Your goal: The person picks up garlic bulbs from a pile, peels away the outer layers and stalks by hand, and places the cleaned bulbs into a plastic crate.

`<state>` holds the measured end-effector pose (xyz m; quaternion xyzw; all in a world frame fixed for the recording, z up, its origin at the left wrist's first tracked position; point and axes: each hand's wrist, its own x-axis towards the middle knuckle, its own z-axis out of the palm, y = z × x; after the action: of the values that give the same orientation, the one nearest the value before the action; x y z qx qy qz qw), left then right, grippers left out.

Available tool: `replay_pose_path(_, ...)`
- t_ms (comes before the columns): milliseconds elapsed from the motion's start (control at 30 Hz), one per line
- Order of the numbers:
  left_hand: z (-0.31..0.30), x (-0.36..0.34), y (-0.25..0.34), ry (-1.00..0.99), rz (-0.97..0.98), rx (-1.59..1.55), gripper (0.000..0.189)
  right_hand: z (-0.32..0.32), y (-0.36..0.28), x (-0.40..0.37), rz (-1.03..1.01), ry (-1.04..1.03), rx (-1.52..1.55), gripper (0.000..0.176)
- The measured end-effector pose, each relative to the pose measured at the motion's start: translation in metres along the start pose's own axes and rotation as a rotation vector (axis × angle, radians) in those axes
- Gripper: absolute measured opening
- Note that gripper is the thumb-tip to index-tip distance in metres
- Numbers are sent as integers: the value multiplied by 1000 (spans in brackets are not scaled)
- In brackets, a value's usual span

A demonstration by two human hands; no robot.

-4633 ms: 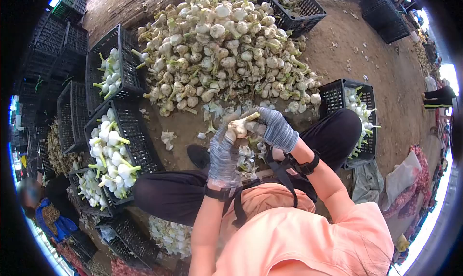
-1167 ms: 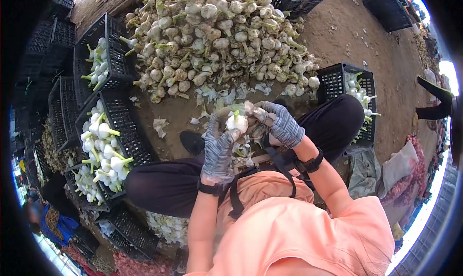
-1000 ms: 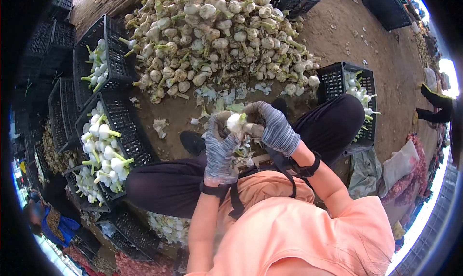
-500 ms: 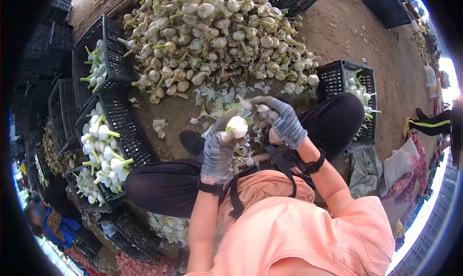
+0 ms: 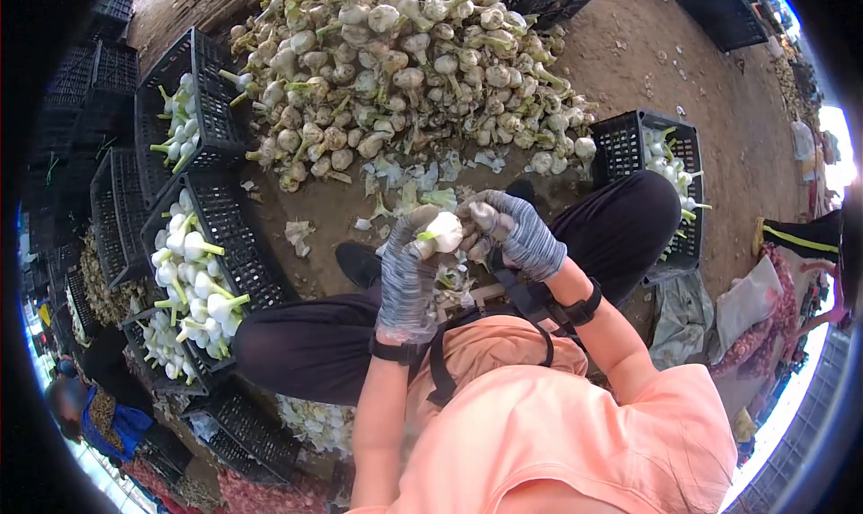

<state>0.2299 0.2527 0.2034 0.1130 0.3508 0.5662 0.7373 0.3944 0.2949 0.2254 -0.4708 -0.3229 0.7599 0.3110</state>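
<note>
A white garlic bulb [image 5: 445, 233] with a short green-yellow stem sits in my left hand [image 5: 403, 276], whose gloved fingers are wrapped round its stem side. My right hand [image 5: 526, 237], also in a grey knit glove, is closed with thumb and fingertips pinched against the bulb's right side. Whether loose skin lies between those fingertips is hidden. Beneath both hands, pale peeled skins [image 5: 409, 195] are scattered on the ground. Just beyond them rises a large heap of unpeeled garlic [image 5: 404, 74], with dirty outer skins and stems.
Black crates with clean white garlic stand at the left [image 5: 238, 235], at the upper left [image 5: 216, 110] and by my right knee [image 5: 620, 146]. Another crate [image 5: 553, 2] is behind the heap. A person [image 5: 112, 420] is at lower left. Mesh sacks [image 5: 764, 325] lie right.
My right hand has come back down to the garlic bulb from slightly apart, and its fingers now touch it. The bulb has turned a little in my left hand.
</note>
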Motion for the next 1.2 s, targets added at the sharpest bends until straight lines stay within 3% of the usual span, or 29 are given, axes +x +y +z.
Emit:
replay_pose_path(67, 4, -2, 0, 31, -13, 99, 46, -1, 7, -2, 21, -12, 91, 23)
replay_pose_path(133, 6, -2, -2, 49, 34, 219, 46, 5, 10, -3, -288, 46, -442, 26)
replay_pose_path(167, 6, -3, -3, 69, 82, 340, 45, 6, 8, -5, -157, 40, -278, 26)
replay_pose_path(267, 8, -6, -1, 88, 40, 327, 47, 3, 9, -3, -193, 34, -288, 22)
replay_pose_path(333, 8, -9, 1, 58, 41, 246, 48, -6, 9, 6, -318, 268, -649, 18)
replay_pose_path(367, 9, -9, 2, 26, 42, 165, 49, -18, 21, 14, -280, 301, -499, 14)
replay_pose_path(400, 8, -8, 1, 27, 45, 163, 49, -18, 16, 11, -282, 298, -502, 14)
replay_pose_path(467, 1, -5, -6, 54, 132, 355, 52, -16, 6, 4, -188, 159, -211, 17)
replay_pose_path(600, -10, -1, -12, -64, 103, 164, 57, -6, 5, -1, -224, 1, -209, 22)
replay_pose_path(633, -7, -3, -10, -78, 122, 175, 58, -5, 10, 1, -331, -9, -250, 23)
replay_pose_path(767, -10, -8, -5, -109, 109, 223, 57, -9, 13, 8, -443, -32, -495, 25)
replay_pose_path(867, -15, -10, -4, -136, 98, 382, 56, -7, 8, 6, -348, -44, -575, 25)
replay_pose_path(933, -7, -10, -2, -92, 157, 399, 67, -5, -1, 4, 2, -103, -266, 24)
replay_pose_path(967, -7, -9, -3, -93, 156, 400, 67, -7, 4, 5, -27, -103, -117, 25)
replay_pose_path(1100, -10, -5, -6, -119, 154, 363, 67, -16, 1, 4, 62, -127, -137, 25)
replay_pose_path(1167, -12, -4, -7, -121, 128, 333, 66, -28, 16, 10, -486, -106, -703, 25)
replay_pose_path(1200, -14, -4, -7, -135, 133, 326, 54, -26, 13, 9, -485, -107, -703, 25)
